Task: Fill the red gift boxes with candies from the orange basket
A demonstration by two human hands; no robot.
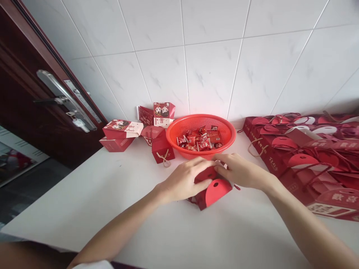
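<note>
A small red box [217,192] with rounded flaps and a dark hole in the front flap stands on the white table. My left hand [189,179] wraps its left side, thumb near the front flap. My right hand [238,170] is at its back right, fingers bent onto the top edge. Part of the box is hidden under both hands. Just behind them sits a red-orange mesh basket [200,119] with small red wrapped sweets [203,144] inside. A dark red tassel [237,187] lies by the box's right side.
Several red boxes [117,144] stand at the back left, one with a rope loop [165,158]. At the right, many red boxes with cords [303,160] are packed together. A tiled wall [210,74] rises behind the table [98,194]; a dark door [33,56] is at left.
</note>
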